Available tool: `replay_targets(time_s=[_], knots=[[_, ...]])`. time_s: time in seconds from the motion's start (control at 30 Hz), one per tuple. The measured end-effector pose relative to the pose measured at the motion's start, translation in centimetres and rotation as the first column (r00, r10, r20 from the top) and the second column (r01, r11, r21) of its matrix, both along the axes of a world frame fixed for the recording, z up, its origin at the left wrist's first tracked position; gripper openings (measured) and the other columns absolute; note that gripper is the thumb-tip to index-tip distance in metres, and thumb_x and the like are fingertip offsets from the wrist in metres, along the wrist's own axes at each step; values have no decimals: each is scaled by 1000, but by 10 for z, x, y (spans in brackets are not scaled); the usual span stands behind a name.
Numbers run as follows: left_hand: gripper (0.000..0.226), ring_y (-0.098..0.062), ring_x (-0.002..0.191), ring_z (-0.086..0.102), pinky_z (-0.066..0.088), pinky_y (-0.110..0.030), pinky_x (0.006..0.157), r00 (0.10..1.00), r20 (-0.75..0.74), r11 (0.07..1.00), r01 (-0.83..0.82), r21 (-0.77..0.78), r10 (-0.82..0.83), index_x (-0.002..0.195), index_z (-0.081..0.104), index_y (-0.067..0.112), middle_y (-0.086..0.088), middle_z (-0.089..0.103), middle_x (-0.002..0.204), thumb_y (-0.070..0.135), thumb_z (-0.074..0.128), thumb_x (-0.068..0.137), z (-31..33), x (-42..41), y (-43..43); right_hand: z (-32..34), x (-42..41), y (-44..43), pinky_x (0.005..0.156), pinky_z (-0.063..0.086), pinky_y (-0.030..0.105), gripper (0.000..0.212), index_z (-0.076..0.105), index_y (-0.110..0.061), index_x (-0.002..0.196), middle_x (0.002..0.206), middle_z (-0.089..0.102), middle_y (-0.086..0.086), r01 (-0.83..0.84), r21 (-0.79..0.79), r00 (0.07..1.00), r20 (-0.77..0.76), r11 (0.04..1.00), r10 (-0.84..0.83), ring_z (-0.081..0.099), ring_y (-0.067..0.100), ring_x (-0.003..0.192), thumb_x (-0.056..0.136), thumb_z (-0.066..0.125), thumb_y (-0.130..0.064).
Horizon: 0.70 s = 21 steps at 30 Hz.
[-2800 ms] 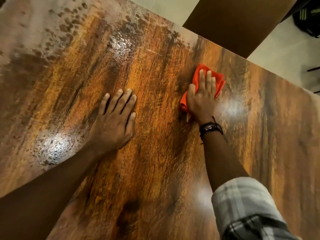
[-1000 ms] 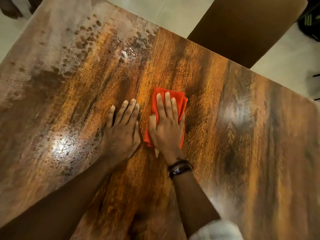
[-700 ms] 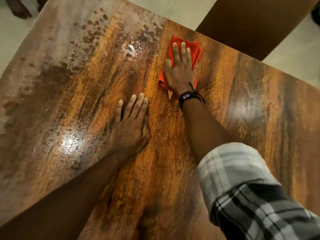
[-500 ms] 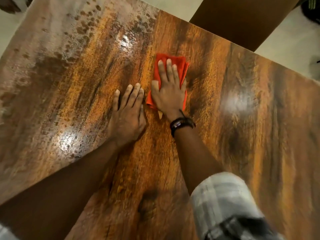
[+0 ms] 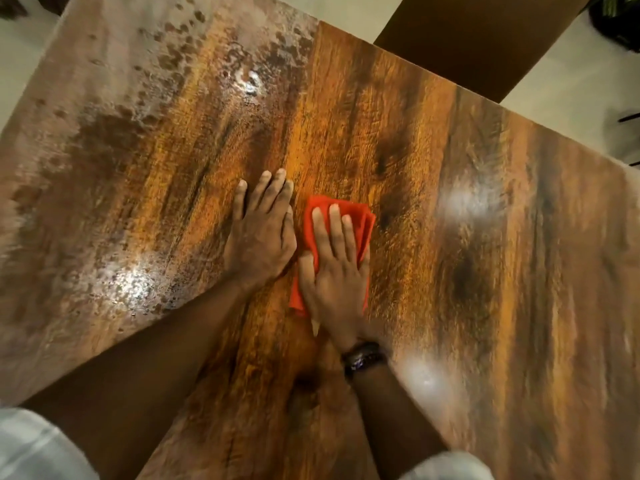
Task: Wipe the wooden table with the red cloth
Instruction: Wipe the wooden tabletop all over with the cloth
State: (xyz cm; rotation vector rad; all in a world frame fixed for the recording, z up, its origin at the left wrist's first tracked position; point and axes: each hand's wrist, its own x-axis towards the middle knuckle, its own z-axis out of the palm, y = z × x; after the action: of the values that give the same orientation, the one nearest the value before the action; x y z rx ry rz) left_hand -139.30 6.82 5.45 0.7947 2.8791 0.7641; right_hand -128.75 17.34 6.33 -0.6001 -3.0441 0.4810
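Single head-worn view, looking steeply down
The wide-angle camera is sitting close above the table (image 5: 433,150), facing forward and down; it is filling most of the frame, with pale floor (image 5: 571,81) showing along the upper edge.

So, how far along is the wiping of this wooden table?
Roughly half, by the look of it. Done: the middle and right of the wooden table show clean grain, with only glare spots. In hand: the right hand presses the red cloth flat mid-table, beside the left hand resting on the wood. Left: a pale, speckled film covers the far-left part down to the near-left edge.
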Motion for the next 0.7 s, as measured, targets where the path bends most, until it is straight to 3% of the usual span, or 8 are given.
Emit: replay_targets(time_s=[0.17, 0.3, 0.47, 0.6, 0.7], knots=[[57, -20, 152, 21, 6, -48, 125, 1000, 21, 1000, -6, 20, 6, 150, 41, 8, -6, 33, 161, 31, 23, 101, 1, 0, 2, -7, -121, 61, 123, 10, 56, 64, 22, -31, 158, 168, 15, -3, 19, 10, 1000, -19, 1000, -19, 10, 17, 155, 97, 25, -49], [55, -19, 152, 22, 6, -45, 125, 999, 48, 993, -12, 119, 7, 149, 42, 6, -7, 35, 160, 28, 26, 101, 0, 2, -2, -7, -143, 72, 123, 2, 54, 62, 14, -32, 159, 169, 6, -5, 11, 4, 999, 39, 1000, -11, 4, 16, 156, 102, 31, -47], [49, -24, 150, 25, 8, -34, 126, 985, 131, 960, 71, 269, -110, 148, 41, 3, -14, 38, 157, 22, 29, 105, 4, 5, -29, 1, -84, 27, 122, 1, 52, 67, 16, -29, 159, 168, 9, -4, -29, -29, 999, 23, 999, 30, 6, 16, 155, 97, 23, -52], [47, -25, 149, 29, 16, -47, 124, 980, -52, 979, 196, 52, -194, 148, 43, 5, -11, 40, 156, 22, 32, 105, 9, 25, -96, 5, 10, -37, 123, 3, 53, 66, 18, -30, 160, 168, 10, -5, -57, -74, 998, -2, 996, 57, 4, 14, 156, 97, 24, -49], [50, -25, 149, 28, 18, -51, 122, 976, -81, 979, 202, -37, -204, 149, 41, 8, -8, 37, 159, 30, 33, 104, 11, 46, -143, 14, 91, -97, 124, -2, 50, 66, 12, -32, 160, 169, 2, -8, -42, -137, 998, 47, 990, 49, -3, 11, 155, 97, 29, -44]])
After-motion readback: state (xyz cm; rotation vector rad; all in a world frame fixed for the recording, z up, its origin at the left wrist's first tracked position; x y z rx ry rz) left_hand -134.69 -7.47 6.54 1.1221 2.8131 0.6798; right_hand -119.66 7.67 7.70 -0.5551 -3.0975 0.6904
